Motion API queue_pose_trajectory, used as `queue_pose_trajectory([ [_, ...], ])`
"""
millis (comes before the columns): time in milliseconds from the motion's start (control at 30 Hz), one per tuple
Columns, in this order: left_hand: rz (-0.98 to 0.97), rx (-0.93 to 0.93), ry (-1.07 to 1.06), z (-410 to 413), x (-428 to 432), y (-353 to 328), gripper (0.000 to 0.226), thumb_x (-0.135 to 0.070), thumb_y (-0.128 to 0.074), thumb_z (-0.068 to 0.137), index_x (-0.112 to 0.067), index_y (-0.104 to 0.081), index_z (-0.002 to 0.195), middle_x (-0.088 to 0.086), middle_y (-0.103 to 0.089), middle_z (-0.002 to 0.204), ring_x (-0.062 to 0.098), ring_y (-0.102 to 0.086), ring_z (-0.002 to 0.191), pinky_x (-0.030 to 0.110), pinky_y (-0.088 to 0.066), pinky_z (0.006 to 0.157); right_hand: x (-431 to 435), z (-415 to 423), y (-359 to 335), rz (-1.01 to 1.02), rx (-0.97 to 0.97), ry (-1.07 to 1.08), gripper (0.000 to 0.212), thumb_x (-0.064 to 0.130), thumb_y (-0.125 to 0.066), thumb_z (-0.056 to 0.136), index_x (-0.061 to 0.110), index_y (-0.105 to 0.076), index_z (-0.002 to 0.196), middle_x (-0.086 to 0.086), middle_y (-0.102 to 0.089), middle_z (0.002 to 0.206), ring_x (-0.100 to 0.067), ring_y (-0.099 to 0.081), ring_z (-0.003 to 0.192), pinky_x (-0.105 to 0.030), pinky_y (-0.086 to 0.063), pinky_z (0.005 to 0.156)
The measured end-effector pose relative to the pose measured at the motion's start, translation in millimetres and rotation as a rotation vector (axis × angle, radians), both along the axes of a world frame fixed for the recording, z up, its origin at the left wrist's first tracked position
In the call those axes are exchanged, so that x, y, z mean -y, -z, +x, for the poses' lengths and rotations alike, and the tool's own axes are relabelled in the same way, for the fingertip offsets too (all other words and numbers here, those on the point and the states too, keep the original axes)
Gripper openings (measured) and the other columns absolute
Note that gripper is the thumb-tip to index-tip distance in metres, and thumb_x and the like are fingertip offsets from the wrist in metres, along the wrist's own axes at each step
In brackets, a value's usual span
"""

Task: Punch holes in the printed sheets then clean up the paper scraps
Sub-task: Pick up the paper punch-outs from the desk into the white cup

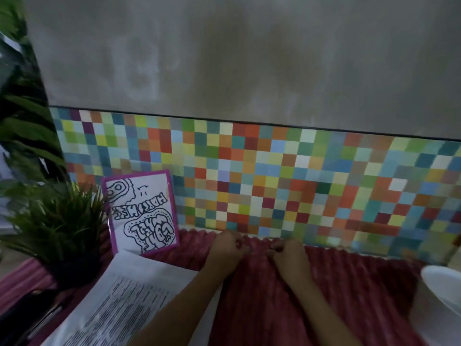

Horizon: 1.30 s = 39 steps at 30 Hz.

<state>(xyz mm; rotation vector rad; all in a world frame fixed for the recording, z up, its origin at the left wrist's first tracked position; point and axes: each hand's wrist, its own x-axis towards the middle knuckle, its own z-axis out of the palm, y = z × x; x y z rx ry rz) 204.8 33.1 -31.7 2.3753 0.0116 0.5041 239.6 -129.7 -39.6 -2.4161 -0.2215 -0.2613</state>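
Note:
The printed sheets (119,295) lie in a stack at the lower left, on a ribbed red cloth (262,308). Both my hands reach to the cloth's far edge, by the wall. My left hand (225,248) and my right hand (289,253) sit close together, fingers curled onto the cloth's edge. Whether they pinch the cloth or something small on it is too blurred to tell. No hole punch shows in this view.
A mosaic-tiled wall (274,183) stands directly behind the cloth. A purple-framed drawing (142,211) leans on it at left, beside a potted plant (62,228). A white bowl (444,285) sits at the right edge. A dark object (22,313) lies lower left.

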Motion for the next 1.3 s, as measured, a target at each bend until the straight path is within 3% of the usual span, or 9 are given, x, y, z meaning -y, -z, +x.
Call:
queue_pose_trajectory([
  [100,0.086,-0.003,-0.021,1.4,2.0,6.8,0.024,-0.023,-0.065,0.076,-0.025,-0.055,0.054,-0.008,-0.050,0.056,0.004,-0.047,0.053,0.020,-0.035,0.054,-3.0,-0.2,3.1,-0.051,0.068,0.033,0.017,0.026,-0.065,0.087,0.016,-0.075,0.079,-0.005,-0.072,0.082,-0.024,-0.069,0.078,-0.030,-0.052,0.066],
  [167,0.151,0.003,-0.035,1.8,1.6,11.3,0.023,-0.031,-0.061,0.080,-0.028,-0.054,0.057,-0.007,-0.052,0.067,0.008,-0.050,0.061,0.025,-0.038,0.060,-2.9,0.6,4.7,-0.043,0.081,0.024,0.026,0.025,-0.059,0.091,0.015,-0.069,0.070,-0.006,-0.070,0.076,-0.025,-0.068,0.073,-0.031,-0.052,0.062],
  [300,0.275,0.007,-0.042,1.8,2.8,8.5,0.020,-0.032,-0.056,0.088,-0.025,-0.059,0.069,-0.006,-0.056,0.083,0.011,-0.054,0.075,0.022,-0.033,0.064,16.8,9.2,-6.5,0.226,0.054,0.057,0.034,0.013,-0.059,0.089,0.021,-0.059,0.056,-0.002,-0.063,0.063,-0.021,-0.060,0.061,-0.028,-0.042,0.058],
  [500,-0.035,-0.068,-0.026,1.7,-2.3,-9.2,0.033,-0.019,-0.058,0.092,-0.012,-0.055,0.059,0.000,-0.054,0.057,0.010,-0.050,0.052,0.026,-0.037,0.052,61.5,21.4,-17.3,0.450,-0.057,0.078,0.012,0.001,-0.075,0.076,0.012,-0.077,0.071,-0.003,-0.073,0.069,-0.014,-0.065,0.066,-0.029,-0.054,0.070],
  [633,-0.010,-0.014,-0.072,1.0,3.7,-19.2,0.027,-0.018,-0.059,0.090,-0.006,-0.063,0.066,0.008,-0.066,0.067,0.021,-0.062,0.065,0.029,-0.046,0.058,60.2,15.9,-14.8,0.377,-0.143,-0.053,0.012,-0.001,-0.078,0.073,0.011,-0.078,0.074,0.016,-0.069,0.066,-0.007,-0.065,0.064,-0.021,-0.052,0.067],
  [767,0.115,0.020,0.067,-2.3,40.1,-26.2,0.029,-0.022,-0.057,0.088,-0.009,-0.058,0.062,0.008,-0.062,0.069,0.020,-0.058,0.066,0.035,-0.045,0.059,57.6,18.6,-7.6,0.199,-0.139,-0.036,0.039,0.004,-0.076,0.075,0.038,-0.071,0.056,0.019,-0.066,0.058,-0.014,-0.069,0.071,-0.031,-0.056,0.076],
  [867,0.218,-0.027,0.148,2.9,69.9,-19.3,0.028,-0.023,-0.057,0.087,-0.017,-0.054,0.060,0.001,-0.054,0.074,0.017,-0.053,0.067,0.032,-0.038,0.060,54.0,17.6,-4.8,0.067,-0.069,-0.014,0.034,0.006,-0.066,0.078,0.027,-0.069,0.051,0.007,-0.070,0.063,-0.012,-0.065,0.064,-0.029,-0.054,0.065],
  [1067,0.468,-0.145,-0.010,10.6,82.3,-12.1,0.021,-0.023,-0.049,0.096,-0.012,-0.063,0.107,0.006,-0.061,0.113,0.023,-0.059,0.103,0.033,-0.047,0.083,53.2,18.5,0.8,0.041,-0.016,0.083,0.034,0.016,-0.056,0.088,0.018,-0.049,0.055,-0.005,-0.065,0.071,-0.025,-0.063,0.070,-0.032,-0.050,0.065],
  [1300,0.380,-0.143,-0.012,3.3,75.3,-18.1,0.024,-0.010,-0.042,0.100,-0.002,-0.064,0.104,0.012,-0.062,0.109,0.025,-0.059,0.098,0.031,-0.048,0.089,57.8,24.7,3.0,0.186,-0.046,0.156,0.020,0.013,-0.056,0.091,0.013,-0.059,0.071,-0.005,-0.064,0.076,-0.022,-0.061,0.072,-0.030,-0.049,0.066],
])
